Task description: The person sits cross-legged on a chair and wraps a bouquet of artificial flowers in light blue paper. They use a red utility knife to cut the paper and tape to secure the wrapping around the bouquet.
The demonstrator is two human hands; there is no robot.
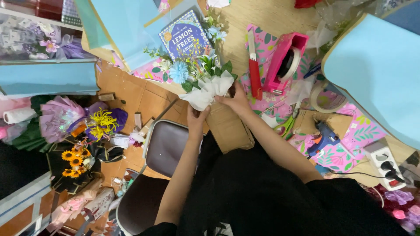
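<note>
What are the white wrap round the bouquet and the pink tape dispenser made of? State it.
White wrap: seemingly thin matte tissue or nonwoven sheet; it bunches in soft crumpled folds under both hands, left hand and right hand. Tape dispenser: likely hard moulded plastic, given its smooth, even pink faces.

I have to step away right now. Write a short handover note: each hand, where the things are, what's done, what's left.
Left hand: gripping the white wrap from below.
Right hand: pinching the wrap's right side.
Bouquet: blue and white flowers with greenery, held over the table edge.
Nearby: pink tape dispenser, red cutter, glue gun, green scissors.
Done: white wrap gathered round the stems.
Left: no tape or outer sheet visible on the wrap yet.
</note>
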